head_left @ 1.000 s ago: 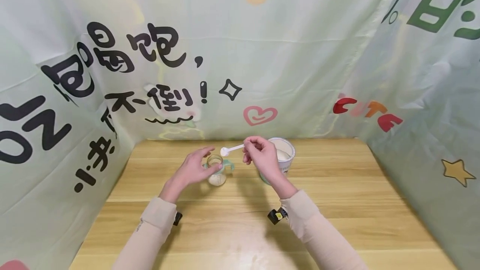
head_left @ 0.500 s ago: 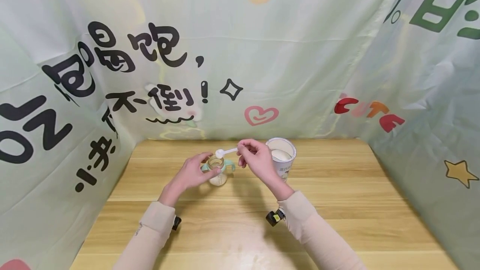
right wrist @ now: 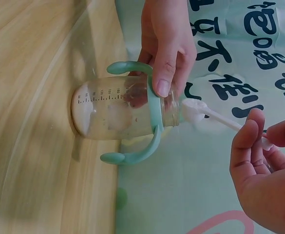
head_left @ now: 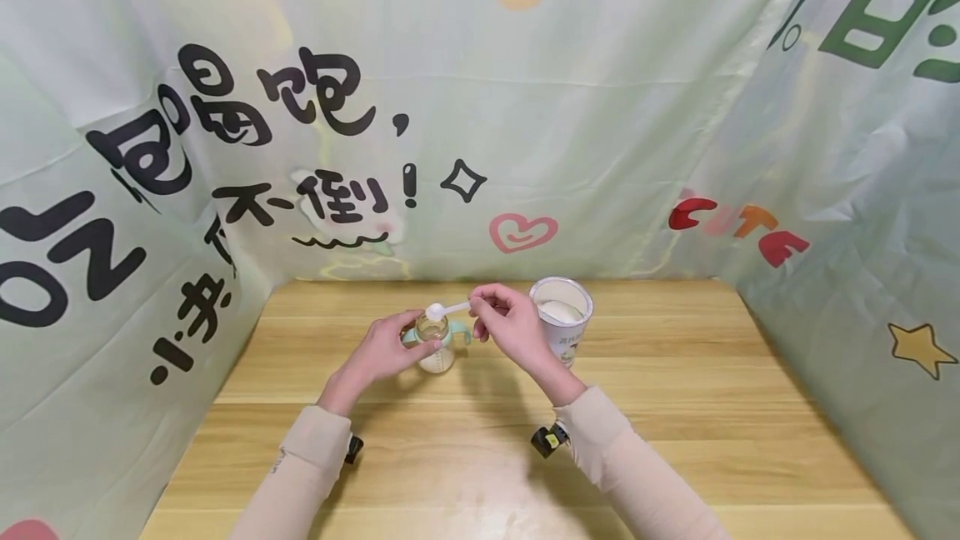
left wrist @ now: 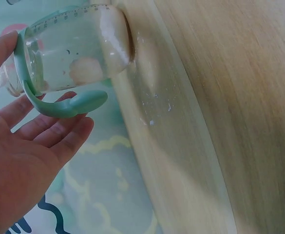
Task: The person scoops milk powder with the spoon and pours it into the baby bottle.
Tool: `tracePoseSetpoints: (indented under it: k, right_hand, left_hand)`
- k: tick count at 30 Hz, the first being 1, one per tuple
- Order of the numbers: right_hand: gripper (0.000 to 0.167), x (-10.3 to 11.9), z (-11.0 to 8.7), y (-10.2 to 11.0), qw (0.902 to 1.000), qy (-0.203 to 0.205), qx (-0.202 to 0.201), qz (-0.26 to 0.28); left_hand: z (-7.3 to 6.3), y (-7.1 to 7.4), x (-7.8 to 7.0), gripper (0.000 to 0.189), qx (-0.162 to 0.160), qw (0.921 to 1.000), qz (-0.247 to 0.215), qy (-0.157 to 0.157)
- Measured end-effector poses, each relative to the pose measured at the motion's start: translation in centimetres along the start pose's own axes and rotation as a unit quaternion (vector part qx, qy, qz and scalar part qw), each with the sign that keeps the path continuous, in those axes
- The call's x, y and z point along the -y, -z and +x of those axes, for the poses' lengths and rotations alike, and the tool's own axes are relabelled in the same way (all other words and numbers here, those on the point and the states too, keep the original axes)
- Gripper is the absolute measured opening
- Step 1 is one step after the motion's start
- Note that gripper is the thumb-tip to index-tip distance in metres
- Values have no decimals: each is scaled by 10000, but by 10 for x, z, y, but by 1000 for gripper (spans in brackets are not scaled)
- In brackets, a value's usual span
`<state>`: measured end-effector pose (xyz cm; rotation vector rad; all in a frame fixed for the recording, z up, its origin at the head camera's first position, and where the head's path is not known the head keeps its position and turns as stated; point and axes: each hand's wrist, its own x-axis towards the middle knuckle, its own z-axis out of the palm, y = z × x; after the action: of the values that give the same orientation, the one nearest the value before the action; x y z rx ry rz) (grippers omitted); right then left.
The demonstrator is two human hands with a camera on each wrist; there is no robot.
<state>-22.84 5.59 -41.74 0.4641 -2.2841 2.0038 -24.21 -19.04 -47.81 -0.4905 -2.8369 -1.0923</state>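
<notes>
A clear baby bottle (right wrist: 118,109) with a mint-green two-handled ring (right wrist: 154,105) stands upright on the table, some whitish contents at its bottom. My left hand (head_left: 386,346) holds it near the neck, thumb on the ring and fingers behind, as the right wrist view shows. My right hand (head_left: 510,325) pinches the handle end of a white measuring scoop (right wrist: 195,109). Heaped with white powder, the scoop's bowl hovers right at the bottle's open mouth. To the right of that hand, an open tub (head_left: 576,333) of pale powder stands partly hidden behind the wrist.
The wooden table (head_left: 450,457) ends at the back against printed fabric walls (head_left: 600,148), which also rise on both sides. Small white specks (left wrist: 152,122) lie on the wood beside the bottle in the left wrist view.
My right hand has moved left with the scoop, from right of the bottle to over its mouth. My left hand, earlier spread around the neck, now rests its thumb and fingers on it.
</notes>
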Motion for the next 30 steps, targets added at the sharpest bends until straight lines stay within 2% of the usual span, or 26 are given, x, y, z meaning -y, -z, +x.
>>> tracePoseSetpoints:
  k: [10, 20, 30]
  right_hand:
    - [16, -1, -2, -1, 9998, -21, 134, -134]
    - [17, -2, -2, 0, 9993, 91, 226, -273]
    - [16, -6, -2, 2, 9992, 155, 200, -323]
  left_hand:
    - [-1, -2, 0, 67, 23, 9999, -42, 90]
    - [0, -1, 1, 66, -47, 10000, -54, -29]
    - [0, -1, 1, 66, -38, 9999, -92, 16]
